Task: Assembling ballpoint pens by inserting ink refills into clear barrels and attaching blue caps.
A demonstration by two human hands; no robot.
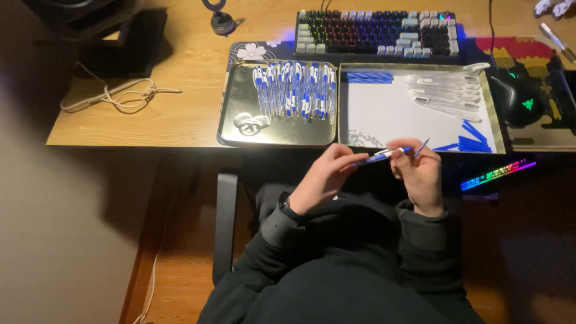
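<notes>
I hold one blue-white pen (379,156) in both grips, left hand (324,177) and right hand (420,171) closed on it, below the worktop (180,114) front edge, before two trays (231,129)

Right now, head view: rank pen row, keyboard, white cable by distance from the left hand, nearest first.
From the left hand:
1. Pen row, in the metal tray just ahead.
2. Keyboard, at the desk's back edge, ahead and slightly right.
3. White cable, far left on the desk.
</notes>
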